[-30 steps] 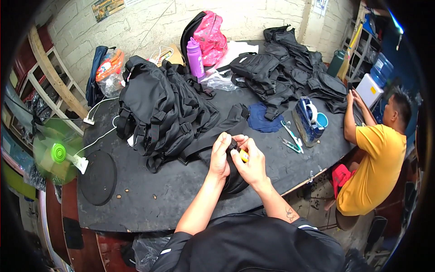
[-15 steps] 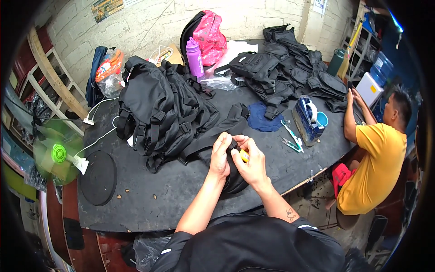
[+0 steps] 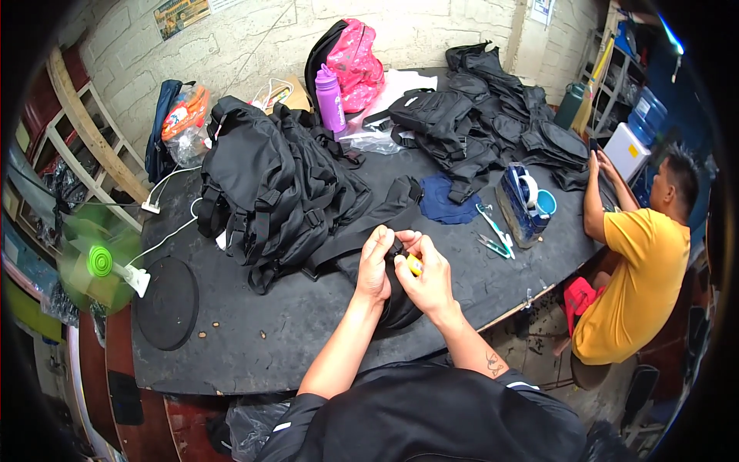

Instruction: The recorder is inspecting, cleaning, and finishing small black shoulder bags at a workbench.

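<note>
My hands meet above the near part of the table. My left hand (image 3: 374, 271) is closed on a black strap (image 3: 396, 248), its fingers bent and their tips near those of the other hand. Curled round a small yellow lighter (image 3: 416, 265) is my right hand (image 3: 429, 279); the fingers cover most of it. More black fabric (image 3: 398, 306) hangs below and between my wrists, at the table's near side. Just beyond my hands on the left lies a large black backpack (image 3: 277, 185) with several straps and buckles. One wide strap (image 3: 346, 235) stretches from it toward my hands.
On the dark table (image 3: 239, 369) are a round black disc (image 3: 167, 302), a blue cloth (image 3: 449, 199), teal-handled snips (image 3: 494, 245), a tape holder (image 3: 517, 204) and a purple bottle (image 3: 331, 100). A green fan (image 3: 100, 262) stands left. At right sits a person in a yellow shirt (image 3: 639, 269).
My right thumb and the yellow lighter have shifted very slightly. Both hands otherwise keep their place and hold.
</note>
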